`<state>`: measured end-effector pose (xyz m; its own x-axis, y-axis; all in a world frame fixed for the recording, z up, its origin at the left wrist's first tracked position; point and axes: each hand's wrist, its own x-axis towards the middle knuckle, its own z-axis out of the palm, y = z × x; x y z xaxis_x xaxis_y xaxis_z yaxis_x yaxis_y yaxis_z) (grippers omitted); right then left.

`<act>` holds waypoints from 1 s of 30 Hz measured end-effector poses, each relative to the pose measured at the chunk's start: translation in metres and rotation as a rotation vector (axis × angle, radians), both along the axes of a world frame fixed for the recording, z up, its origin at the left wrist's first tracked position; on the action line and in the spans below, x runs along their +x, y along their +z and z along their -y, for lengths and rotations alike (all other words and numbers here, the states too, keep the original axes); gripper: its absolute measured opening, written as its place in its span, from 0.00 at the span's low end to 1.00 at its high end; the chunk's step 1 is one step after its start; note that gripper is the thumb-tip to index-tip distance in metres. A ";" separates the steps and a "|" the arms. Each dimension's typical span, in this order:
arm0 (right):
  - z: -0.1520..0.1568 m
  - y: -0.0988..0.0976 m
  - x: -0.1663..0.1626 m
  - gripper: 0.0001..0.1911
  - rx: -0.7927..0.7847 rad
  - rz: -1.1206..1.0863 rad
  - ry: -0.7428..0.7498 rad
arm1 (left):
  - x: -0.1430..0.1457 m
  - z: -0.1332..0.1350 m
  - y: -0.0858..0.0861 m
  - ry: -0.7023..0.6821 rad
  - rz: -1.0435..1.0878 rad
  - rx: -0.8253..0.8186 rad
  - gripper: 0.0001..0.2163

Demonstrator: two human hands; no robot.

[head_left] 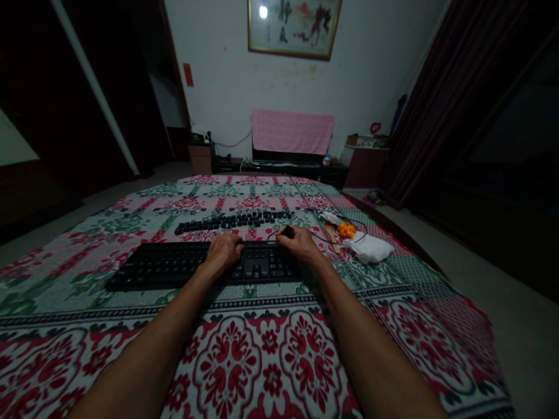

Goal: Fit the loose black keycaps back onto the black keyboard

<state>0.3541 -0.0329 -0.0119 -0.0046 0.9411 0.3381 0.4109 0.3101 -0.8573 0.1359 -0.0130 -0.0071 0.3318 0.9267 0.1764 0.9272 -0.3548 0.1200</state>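
- Across the middle of the cloth-covered table lies a long black keyboard [163, 265], flat, its number pad toward the right end.
- On its upper part, right of centre, rests the left hand [225, 251], back upward and fingers bent toward the far edge; whether it grips anything underneath cannot be told.
- Above the far edge of the number pad is the right hand [301, 241], its fingers drawn together on a small dark piece [287, 231], too dim to identify.
- Just beyond the keyboard stretches an uneven band of dark bits [236, 221] that look like loose keycaps, well apart from one another in places.
- To the right of the right hand, a thin dark cable [365, 224] loops around an orange bumpy object [346, 230], with a flat tan stick [333, 238] beside it and a crumpled white bag [371, 248] nearer the person.
- Beneath everything spreads a red, green and white patterned tablecloth [271, 349].
- Past the table, a pink towel [292, 131] drapes over a dark screen; higher on the wall hangs a gold-framed picture [294, 26], and dark curtains [454, 87] fall at right.
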 end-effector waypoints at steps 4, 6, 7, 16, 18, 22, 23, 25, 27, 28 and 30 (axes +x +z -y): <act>0.002 0.012 -0.001 0.06 -0.054 -0.018 0.091 | -0.001 -0.001 -0.001 -0.014 0.007 -0.011 0.15; 0.003 0.017 -0.001 0.06 -0.119 -0.082 0.109 | -0.001 -0.003 -0.003 -0.008 0.005 -0.013 0.16; 0.004 0.019 -0.001 0.06 -0.151 -0.122 0.111 | -0.001 -0.004 -0.004 -0.001 0.003 -0.013 0.16; 0.010 0.026 0.006 0.02 -0.176 0.072 0.059 | 0.000 -0.006 -0.005 0.011 -0.006 -0.011 0.17; 0.010 0.025 0.005 0.08 -0.163 0.129 0.052 | 0.000 -0.005 -0.004 -0.001 -0.004 -0.011 0.16; 0.009 0.023 0.000 0.11 -0.190 0.190 0.019 | 0.000 -0.004 -0.002 -0.007 -0.001 -0.008 0.15; 0.009 0.023 -0.001 0.10 -0.195 0.192 0.017 | 0.000 -0.004 -0.002 -0.007 -0.001 -0.005 0.15; 0.009 0.023 -0.002 0.08 -0.189 0.192 0.006 | -0.001 -0.004 -0.003 -0.008 0.001 -0.008 0.15; 0.008 0.022 -0.003 0.06 -0.161 0.206 -0.019 | -0.001 -0.004 -0.003 -0.009 0.010 -0.012 0.15; 0.008 0.021 -0.003 0.06 -0.144 0.220 -0.029 | -0.002 -0.005 -0.004 -0.010 0.016 -0.013 0.15; 0.006 0.019 -0.003 0.06 -0.117 0.248 -0.039 | -0.002 -0.006 -0.005 -0.004 0.029 -0.017 0.16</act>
<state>0.3513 -0.0393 0.0075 -0.0365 0.9749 0.2198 0.6223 0.1942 -0.7583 0.1340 -0.0071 -0.0122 0.3307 0.9282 0.1704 0.9217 -0.3565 0.1530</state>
